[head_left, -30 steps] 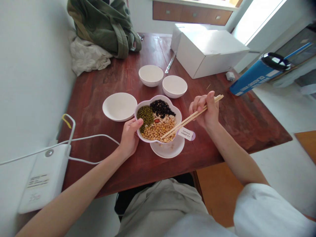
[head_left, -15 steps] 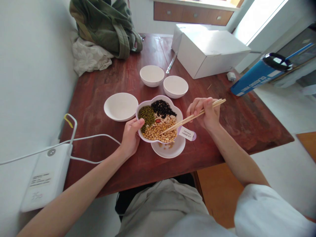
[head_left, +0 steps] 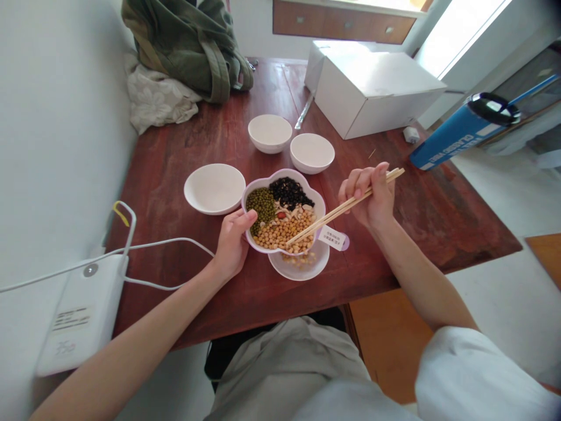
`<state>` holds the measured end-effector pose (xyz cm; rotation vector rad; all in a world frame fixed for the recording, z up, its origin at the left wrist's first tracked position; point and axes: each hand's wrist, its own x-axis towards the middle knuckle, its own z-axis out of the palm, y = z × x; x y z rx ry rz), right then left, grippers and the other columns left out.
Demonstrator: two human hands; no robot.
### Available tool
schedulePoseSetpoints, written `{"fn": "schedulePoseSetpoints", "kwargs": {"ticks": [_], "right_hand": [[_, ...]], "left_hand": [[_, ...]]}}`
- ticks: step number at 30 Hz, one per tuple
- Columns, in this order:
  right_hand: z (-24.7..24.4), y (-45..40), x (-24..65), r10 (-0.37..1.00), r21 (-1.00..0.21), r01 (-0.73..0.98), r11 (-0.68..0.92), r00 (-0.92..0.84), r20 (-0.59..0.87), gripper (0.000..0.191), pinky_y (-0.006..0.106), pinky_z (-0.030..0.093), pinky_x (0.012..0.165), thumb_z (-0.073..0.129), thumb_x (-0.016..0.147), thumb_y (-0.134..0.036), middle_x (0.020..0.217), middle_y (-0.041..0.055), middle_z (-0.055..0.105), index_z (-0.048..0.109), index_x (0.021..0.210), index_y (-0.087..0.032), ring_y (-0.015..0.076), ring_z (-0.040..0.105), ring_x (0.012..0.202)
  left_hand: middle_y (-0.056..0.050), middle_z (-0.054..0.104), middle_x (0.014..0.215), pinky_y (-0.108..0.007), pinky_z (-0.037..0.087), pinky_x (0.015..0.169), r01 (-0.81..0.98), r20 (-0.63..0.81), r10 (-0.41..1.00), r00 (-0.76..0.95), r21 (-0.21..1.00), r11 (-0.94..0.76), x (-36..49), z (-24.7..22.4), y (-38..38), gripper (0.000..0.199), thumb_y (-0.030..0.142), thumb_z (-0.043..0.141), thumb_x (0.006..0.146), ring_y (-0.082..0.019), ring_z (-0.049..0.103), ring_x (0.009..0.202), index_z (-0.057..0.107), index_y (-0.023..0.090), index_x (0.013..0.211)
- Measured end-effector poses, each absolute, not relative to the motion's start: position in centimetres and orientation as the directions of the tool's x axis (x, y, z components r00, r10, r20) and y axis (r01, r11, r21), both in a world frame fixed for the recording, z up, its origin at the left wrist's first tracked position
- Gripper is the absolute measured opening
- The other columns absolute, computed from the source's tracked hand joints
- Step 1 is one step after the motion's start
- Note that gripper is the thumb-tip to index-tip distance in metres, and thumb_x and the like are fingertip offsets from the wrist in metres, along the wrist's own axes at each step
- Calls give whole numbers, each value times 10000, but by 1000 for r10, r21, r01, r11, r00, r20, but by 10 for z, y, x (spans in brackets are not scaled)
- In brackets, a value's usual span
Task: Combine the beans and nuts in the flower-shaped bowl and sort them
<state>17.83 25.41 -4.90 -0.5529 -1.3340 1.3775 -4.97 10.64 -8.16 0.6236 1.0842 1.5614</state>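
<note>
My left hand (head_left: 235, 240) grips the left rim of a flower-shaped tray (head_left: 323, 206), thumb over the edge. Inside lie black beans (head_left: 290, 192), green mung beans (head_left: 261, 204), yellow soybeans (head_left: 280, 235) and some pale peanuts (head_left: 304, 211). The tray is tilted over a white bowl (head_left: 302, 272) that has some soybeans in it. A pair of chopsticks (head_left: 346, 206) is held in my right hand (head_left: 370, 193), their tips among the soybeans near the front edge. A labelled tab (head_left: 333, 238) sticks out on the tray's right side.
Three white bowls stand behind and left of the tray: one at left (head_left: 214, 189), two farther back (head_left: 270, 134) (head_left: 312, 154). Around them are a white box (head_left: 377, 88), a blue tumbler (head_left: 460, 131), a green bag (head_left: 188, 47) and a white device with cables (head_left: 83, 316).
My right hand and the chopsticks have shifted slightly up and right. More soybeans, blurred, now show in the bowl under the tray. My left hand keeps its hold.
</note>
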Motion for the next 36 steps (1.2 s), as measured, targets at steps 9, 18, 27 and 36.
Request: {"fn": "schedulePoseSetpoints", "kwargs": {"ticks": [9,18,27,36], "right_hand": [[-53,253,182,863,-909,-369,194,-377,337,757,308,545,377,842,813,-794,517,26,527,472,448,-243,231,717,556],[-51,252,181,840,-881,-414,227,-374,392,707,311,546,376,758,889,-802,509,13,510,618,501,-227,195,653,483],[-50,259,182,817,-828,-451,333,-301,492,657,284,470,329,723,986,-703,511,18,548,672,540,-224,171,608,420],[-53,253,183,779,-853,-346,390,-369,506,716,273,483,330,707,964,-757,487,35,567,673,506,-207,180,633,423]], "left_hand": [[-96,871,1089,-477,657,1012,-480,-142,948,-286,877,-13,-49,-82,106,416,539,879,796,-387,793,1184,818,185,1007],[-103,873,1086,-488,663,1010,-485,-150,949,-278,875,-4,-49,-82,107,419,544,871,799,-395,796,1182,815,181,1001],[-101,878,1086,-483,658,1028,-492,-141,951,-277,871,-14,-50,-82,107,444,544,889,792,-388,803,1172,820,171,1024],[-94,876,1068,-478,655,1026,-496,-142,950,-278,868,-15,-50,-82,107,448,549,906,782,-384,801,1169,827,174,1015]]}}
